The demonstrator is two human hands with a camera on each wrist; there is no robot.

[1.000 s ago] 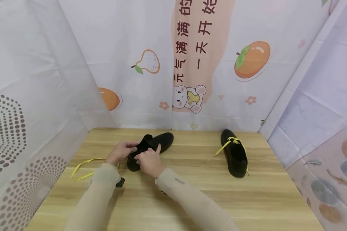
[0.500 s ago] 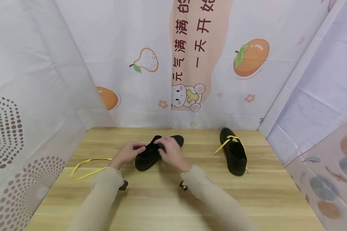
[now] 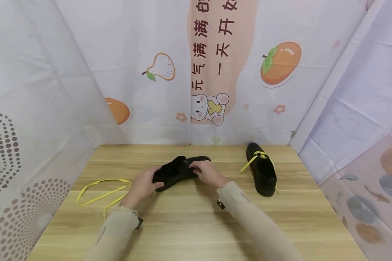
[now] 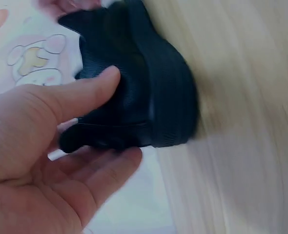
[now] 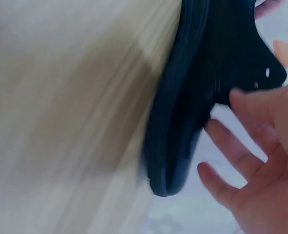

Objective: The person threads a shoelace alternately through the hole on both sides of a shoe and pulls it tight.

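A black shoe (image 3: 184,168) without a lace lies near the back of the table, toe pointing right. My left hand (image 3: 145,185) holds it at the heel; in the left wrist view the thumb (image 4: 97,90) lies along one side of the black shoe (image 4: 134,78) and the fingers on the other. By the front part of the shoe is my right hand (image 3: 210,173). In the right wrist view its fingers are spread and loosely bent, with one fingertip (image 5: 236,96) overlapping the eyelet flap (image 5: 261,75).
A loose yellow shoelace (image 3: 99,199) lies on the table (image 3: 183,228) to the left. At the right stands a second black shoe (image 3: 264,177), laced with a yellow lace (image 3: 259,155). Printed white curtains (image 3: 134,36) enclose the back and sides.
The shoe has shifted right and turned, its toe now pointing more sideways. My left hand has gone from its collar to the heel, while my right hand has moved right, towards the toe.
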